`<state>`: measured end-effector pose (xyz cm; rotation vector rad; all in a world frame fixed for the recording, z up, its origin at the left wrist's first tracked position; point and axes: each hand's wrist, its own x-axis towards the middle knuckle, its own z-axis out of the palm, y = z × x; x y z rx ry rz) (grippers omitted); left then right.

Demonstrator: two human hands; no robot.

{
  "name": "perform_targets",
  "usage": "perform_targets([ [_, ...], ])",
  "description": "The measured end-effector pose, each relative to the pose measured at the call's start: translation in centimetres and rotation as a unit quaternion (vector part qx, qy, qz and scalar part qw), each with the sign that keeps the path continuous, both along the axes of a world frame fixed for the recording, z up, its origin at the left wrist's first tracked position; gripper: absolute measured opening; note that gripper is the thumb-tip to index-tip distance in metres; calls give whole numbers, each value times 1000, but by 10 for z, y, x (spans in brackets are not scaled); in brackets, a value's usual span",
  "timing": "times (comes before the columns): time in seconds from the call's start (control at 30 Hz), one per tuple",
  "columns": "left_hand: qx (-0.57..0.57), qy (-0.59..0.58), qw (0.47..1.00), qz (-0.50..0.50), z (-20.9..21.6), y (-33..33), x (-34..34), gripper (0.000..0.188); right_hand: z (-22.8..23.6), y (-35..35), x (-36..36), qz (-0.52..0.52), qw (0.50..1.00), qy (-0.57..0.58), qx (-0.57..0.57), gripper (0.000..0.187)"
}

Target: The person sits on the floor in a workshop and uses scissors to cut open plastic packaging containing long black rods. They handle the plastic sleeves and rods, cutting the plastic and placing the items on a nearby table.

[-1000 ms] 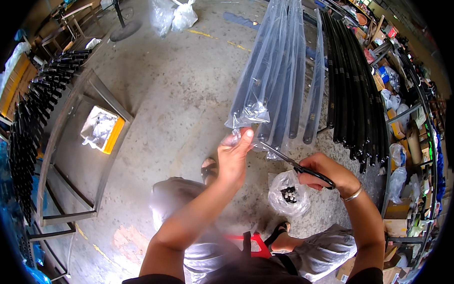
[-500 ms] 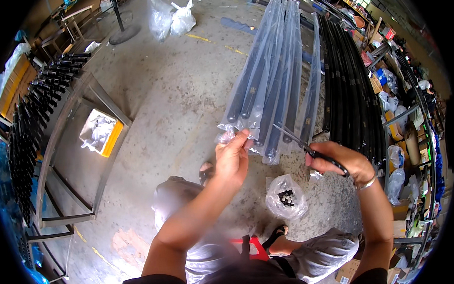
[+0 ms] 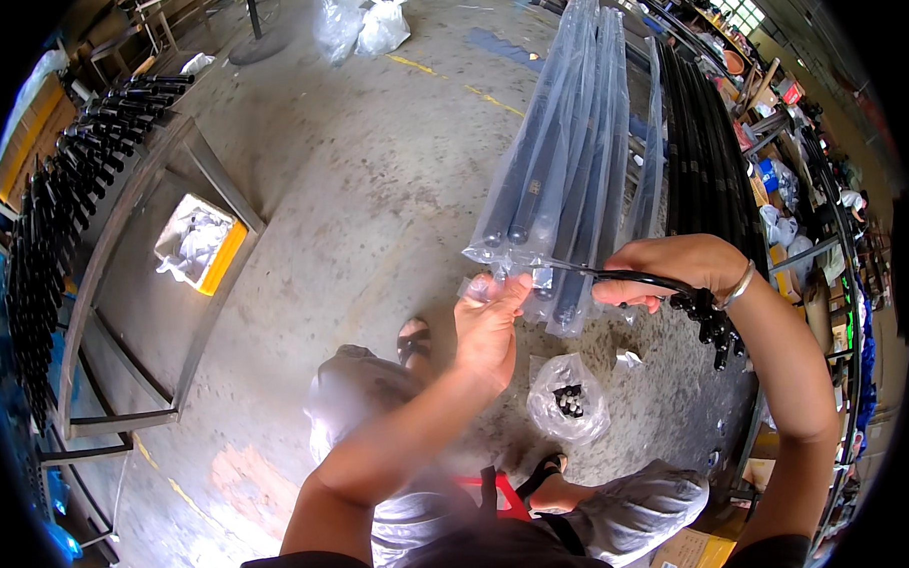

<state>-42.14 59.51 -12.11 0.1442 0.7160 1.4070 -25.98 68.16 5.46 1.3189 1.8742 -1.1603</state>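
Long dark rods in clear plastic sleeves [image 3: 546, 171] lie side by side in front of me, their near ends toward me. My left hand [image 3: 488, 328] pinches the loose plastic end of one sleeve just past the rod tips. In my right hand [image 3: 684, 266] is a pair of scissors with dark handles; the scissors' blades [image 3: 572, 268] reach left across the sleeve's end, close above my left fingertips. Whether the blades are closed on the plastic, I cannot tell. A bracelet circles my right wrist.
Bare black rods [image 3: 705, 145] line up right of the sleeved ones. On the floor sits a clear bag [image 3: 541, 413] with small black and white pieces. A metal rack [image 3: 122, 210] bearing black rods stands left, beside a yellow-and-white box [image 3: 235, 254]. Cluttered shelving fills the right.
My right hand has turned, bringing the scissors' blades left onto the sleeve end by my left hand. The view has shifted slightly. My left hand still pinches the plastic.
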Motion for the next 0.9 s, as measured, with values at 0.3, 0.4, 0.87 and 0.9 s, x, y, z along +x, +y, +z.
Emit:
perform_targets([
  [0.3, 10, -15, 1000, -14, -2, -3, 3, 17, -13, 3, -6, -40, 999, 25, -12, 69],
  [0.4, 8, -19, 1000, -18, 1, -3, 3, 19, -11, 3, -11, -63, 998, 23, -14, 60],
  [0.87, 15, 24, 999, -28, 11, -8, 1, 30, -17, 3, -21, -16, 1000, 1, 19, 62],
  [0.9, 19, 25, 999, -32, 11, -8, 1, 30, -17, 2, -20, -10, 1000, -4, 27, 62],
])
